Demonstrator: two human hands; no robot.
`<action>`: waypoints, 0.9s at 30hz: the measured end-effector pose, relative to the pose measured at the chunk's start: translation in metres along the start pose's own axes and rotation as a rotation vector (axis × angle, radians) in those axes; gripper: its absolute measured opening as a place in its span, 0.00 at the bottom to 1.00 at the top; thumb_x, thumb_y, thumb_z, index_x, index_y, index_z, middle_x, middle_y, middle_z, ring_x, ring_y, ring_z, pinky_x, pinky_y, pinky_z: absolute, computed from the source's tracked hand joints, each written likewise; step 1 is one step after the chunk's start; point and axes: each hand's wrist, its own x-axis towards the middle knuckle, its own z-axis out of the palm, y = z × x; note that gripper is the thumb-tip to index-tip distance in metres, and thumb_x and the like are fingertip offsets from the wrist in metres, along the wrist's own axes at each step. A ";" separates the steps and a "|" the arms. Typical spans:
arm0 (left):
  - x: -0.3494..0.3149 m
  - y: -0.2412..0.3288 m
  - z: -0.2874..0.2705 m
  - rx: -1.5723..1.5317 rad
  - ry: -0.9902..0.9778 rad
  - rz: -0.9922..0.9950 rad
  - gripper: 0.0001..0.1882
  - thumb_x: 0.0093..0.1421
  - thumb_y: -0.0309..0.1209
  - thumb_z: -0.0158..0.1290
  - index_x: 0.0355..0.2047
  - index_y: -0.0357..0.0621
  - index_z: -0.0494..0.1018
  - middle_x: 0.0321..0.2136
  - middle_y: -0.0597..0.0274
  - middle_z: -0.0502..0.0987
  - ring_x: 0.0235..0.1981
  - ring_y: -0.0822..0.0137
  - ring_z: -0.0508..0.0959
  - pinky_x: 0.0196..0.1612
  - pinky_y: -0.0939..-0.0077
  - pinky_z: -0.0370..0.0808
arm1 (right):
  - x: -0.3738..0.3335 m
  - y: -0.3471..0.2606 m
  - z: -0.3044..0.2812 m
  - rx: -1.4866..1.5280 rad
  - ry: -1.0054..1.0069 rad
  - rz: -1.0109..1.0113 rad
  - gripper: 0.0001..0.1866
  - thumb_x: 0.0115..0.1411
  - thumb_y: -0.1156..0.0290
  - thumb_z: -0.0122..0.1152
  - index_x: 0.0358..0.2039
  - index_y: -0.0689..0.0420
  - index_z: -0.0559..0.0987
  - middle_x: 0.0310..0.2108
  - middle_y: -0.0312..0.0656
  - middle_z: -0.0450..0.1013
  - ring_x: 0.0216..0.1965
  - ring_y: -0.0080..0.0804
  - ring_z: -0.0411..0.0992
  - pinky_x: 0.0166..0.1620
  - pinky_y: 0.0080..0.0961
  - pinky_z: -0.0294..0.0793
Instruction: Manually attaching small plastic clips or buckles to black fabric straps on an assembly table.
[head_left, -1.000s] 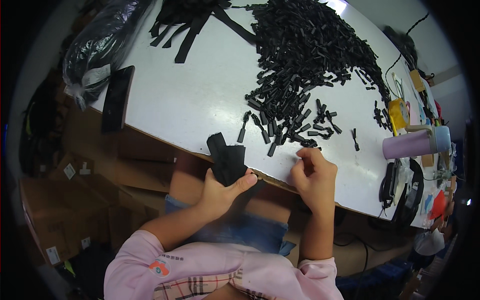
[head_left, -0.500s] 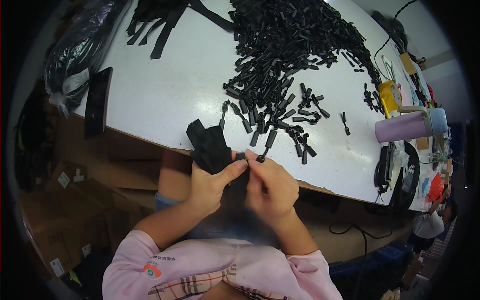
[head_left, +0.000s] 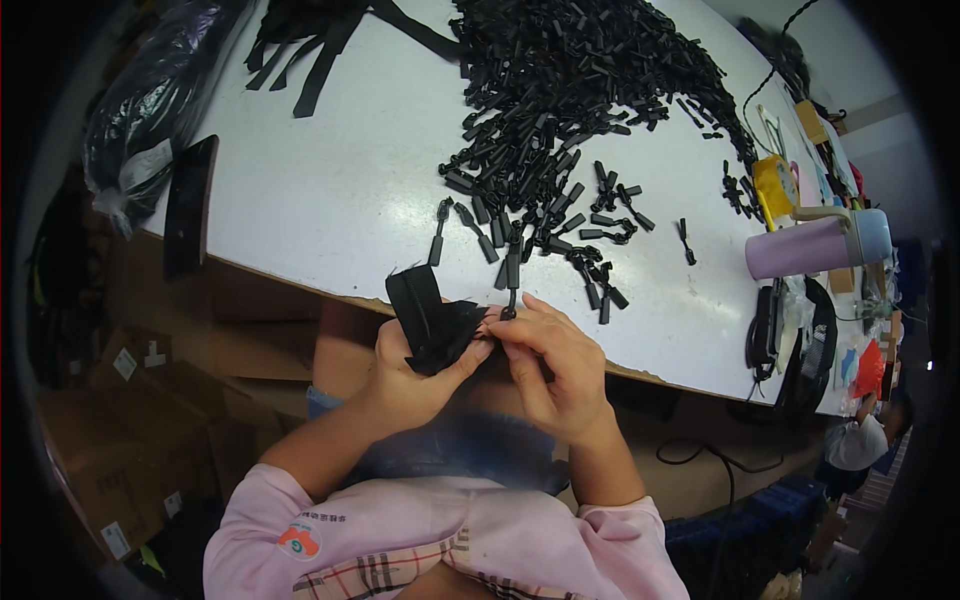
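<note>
My left hand (head_left: 415,385) is closed round folded black fabric strips (head_left: 430,320), its thumb pressing them near the table's front edge. Close beside it on the right, my right hand (head_left: 560,375) pinches a small black zipper pull (head_left: 511,295) between thumb and fingertips. The pull stands nearly upright, its slim tab pointing away from me. The two hands' fingertips almost meet, and whether the pull touches the fabric is hidden. Just beyond them, more loose zipper pulls (head_left: 485,235) lie on the white table (head_left: 320,210).
A big heap of black pulls (head_left: 560,90) covers the far middle. Black straps (head_left: 325,70) lie far left, near a dark phone-like slab (head_left: 190,205) and a plastic-wrapped bundle (head_left: 150,120). A lilac bottle (head_left: 800,248) lies at right; cardboard boxes (head_left: 110,450) stand below left.
The fabric in my left hand has spread and tilted, with its dark piece between the hands no longer hanging down. My right hand has turned slightly, bringing the zipper pull more upright and leftward.
</note>
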 end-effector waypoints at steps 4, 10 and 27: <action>0.004 0.001 -0.005 0.072 -0.068 0.020 0.10 0.48 0.21 0.52 0.34 0.36 0.71 0.30 0.60 0.74 0.30 0.75 0.73 0.34 0.83 0.68 | 0.002 0.000 -0.004 -0.023 -0.054 0.015 0.12 0.44 0.84 0.51 0.32 0.61 0.72 0.31 0.42 0.72 0.34 0.37 0.71 0.44 0.38 0.65; 0.000 -0.002 0.001 0.016 0.038 -0.011 0.08 0.49 0.21 0.52 0.32 0.36 0.71 0.27 0.63 0.73 0.29 0.77 0.72 0.33 0.84 0.68 | -0.002 0.005 0.003 -0.013 -0.024 0.009 0.12 0.43 0.83 0.53 0.32 0.60 0.73 0.29 0.42 0.72 0.31 0.37 0.71 0.42 0.35 0.67; -0.003 0.020 0.004 -0.180 0.044 -0.195 0.09 0.50 0.25 0.51 0.33 0.38 0.68 0.21 0.65 0.70 0.17 0.81 0.67 0.19 0.89 0.65 | -0.016 -0.005 0.021 0.725 0.227 0.457 0.05 0.50 0.81 0.54 0.29 0.63 0.70 0.23 0.34 0.66 0.19 0.12 0.62 0.20 0.08 0.59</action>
